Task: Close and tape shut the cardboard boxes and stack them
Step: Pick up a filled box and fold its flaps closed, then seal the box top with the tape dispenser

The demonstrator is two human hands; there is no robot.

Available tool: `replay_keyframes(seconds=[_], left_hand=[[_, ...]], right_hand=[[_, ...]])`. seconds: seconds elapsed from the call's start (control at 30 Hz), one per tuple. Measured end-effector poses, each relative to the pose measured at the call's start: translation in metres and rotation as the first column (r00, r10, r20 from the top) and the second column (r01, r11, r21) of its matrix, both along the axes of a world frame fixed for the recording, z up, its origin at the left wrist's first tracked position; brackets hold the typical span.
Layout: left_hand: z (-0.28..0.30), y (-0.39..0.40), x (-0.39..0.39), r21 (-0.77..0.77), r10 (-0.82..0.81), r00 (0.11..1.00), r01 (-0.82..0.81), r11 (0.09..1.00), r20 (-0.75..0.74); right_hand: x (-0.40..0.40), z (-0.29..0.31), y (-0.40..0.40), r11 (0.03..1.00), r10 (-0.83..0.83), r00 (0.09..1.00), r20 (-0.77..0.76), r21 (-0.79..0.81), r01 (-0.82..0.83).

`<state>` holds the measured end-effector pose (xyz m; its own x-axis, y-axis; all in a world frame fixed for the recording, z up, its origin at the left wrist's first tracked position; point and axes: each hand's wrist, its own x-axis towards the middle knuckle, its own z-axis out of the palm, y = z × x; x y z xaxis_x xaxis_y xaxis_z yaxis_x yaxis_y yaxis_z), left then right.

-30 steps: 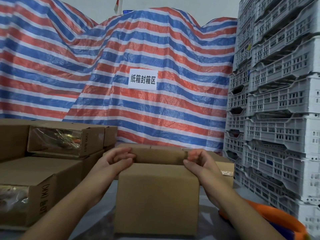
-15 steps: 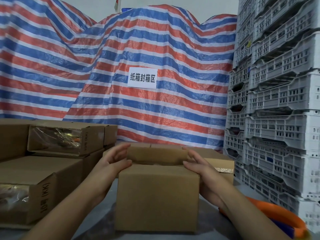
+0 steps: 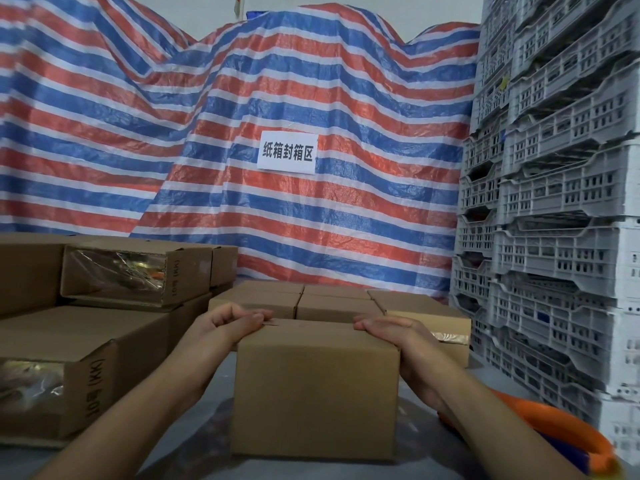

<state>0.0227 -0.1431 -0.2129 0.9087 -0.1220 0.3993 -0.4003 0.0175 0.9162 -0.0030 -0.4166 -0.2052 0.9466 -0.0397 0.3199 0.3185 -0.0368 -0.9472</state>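
Two hands press on one cardboard box [image 3: 315, 393] that stands on the grey table [image 3: 207, 410]. The left hand [image 3: 225, 327], its grip narrow with fingers curled over the top left edge, holds the flap down; the right hand [image 3: 391, 336] lies nearly flat, grip wide, fingers along the top right edge. Beyond both grips sit more closed boxes [image 3: 301, 299]. Left of the left grip lie stacked boxes with taped ends [image 3: 114, 282]. Right of the right grip rise grey crates [image 3: 554, 202].
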Motion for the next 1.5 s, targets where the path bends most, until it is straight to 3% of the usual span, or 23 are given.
replay_keyframes(seconds=[0.07,0.17,0.27,0.37,0.5,0.57,0.87,0.97,1.03,1.1,1.2,1.27,1.37,1.43,1.5], left_hand=[[0.006,0.001,0.0,0.063,0.018,1.0,-0.019,0.998,0.001],[0.028,-0.003,-0.003,0.281,0.124,0.992,-0.119,0.952,-0.001],[0.047,-0.02,-0.019,0.604,0.195,0.947,-0.314,0.732,0.256],[0.052,-0.051,-0.032,0.766,0.001,0.901,-0.369,0.526,0.433],[0.048,-0.074,-0.03,0.932,-0.215,0.924,-0.261,0.251,0.316],[0.044,-0.073,-0.029,0.945,-0.217,0.931,-0.25,0.213,0.295],[0.044,-0.074,-0.036,0.948,-0.211,0.937,-0.235,0.213,0.279],[0.046,-0.071,-0.038,0.96,-0.173,0.958,-0.193,0.201,0.229],[0.049,-0.07,-0.039,0.97,-0.174,0.968,-0.144,0.195,0.179],[0.052,-0.07,-0.039,0.971,-0.182,0.973,-0.099,0.218,0.141],[0.054,-0.07,-0.04,0.958,-0.162,0.978,-0.083,0.276,0.131],[0.054,-0.07,-0.041,0.955,-0.153,0.98,-0.082,0.284,0.129],[0.053,-0.069,-0.044,0.955,-0.153,0.979,-0.084,0.285,0.132],[0.054,-0.07,-0.045,0.949,-0.152,0.98,-0.078,0.305,0.13],[0.053,-0.071,-0.047,0.944,-0.143,0.984,-0.058,0.324,0.11]], right_hand=[[-0.002,0.001,0.001,1.0,0.007,1.0,-0.001,-0.013,-0.007],[-0.003,0.002,0.002,1.0,0.01,1.0,0.008,-0.018,-0.009],[-0.004,0.003,0.002,0.999,0.004,1.0,0.017,-0.054,-0.003],[-0.004,0.004,0.001,0.998,0.0,1.0,0.003,-0.066,0.0],[-0.005,0.005,0.003,0.998,0.005,1.0,-0.01,-0.065,-0.005],[-0.004,0.004,0.003,0.996,-0.006,1.0,-0.004,-0.085,0.006],[-0.004,-0.001,0.009,0.998,-0.028,0.999,-0.025,-0.059,0.026],[0.001,0.0,0.011,0.982,-0.188,0.982,-0.001,-0.001,0.188],[0.004,0.002,0.001,0.884,-0.381,0.898,0.218,-0.199,0.423],[0.005,0.006,-0.015,0.639,-0.442,0.777,0.448,-0.45,0.624],[-0.006,0.025,-0.035,0.319,-0.474,0.693,0.543,-0.628,0.71],[-0.019,0.032,-0.047,0.105,-0.474,0.716,0.513,-0.774,0.624],[-0.047,0.024,-0.067,-0.133,-0.521,0.792,0.318,-0.947,0.293],[-0.061,0.012,-0.078,-0.179,-0.568,0.782,0.257,-0.966,0.187],[-0.071,0.0,-0.086,-0.162,-0.602,0.755,0.26,-0.966,0.203]])
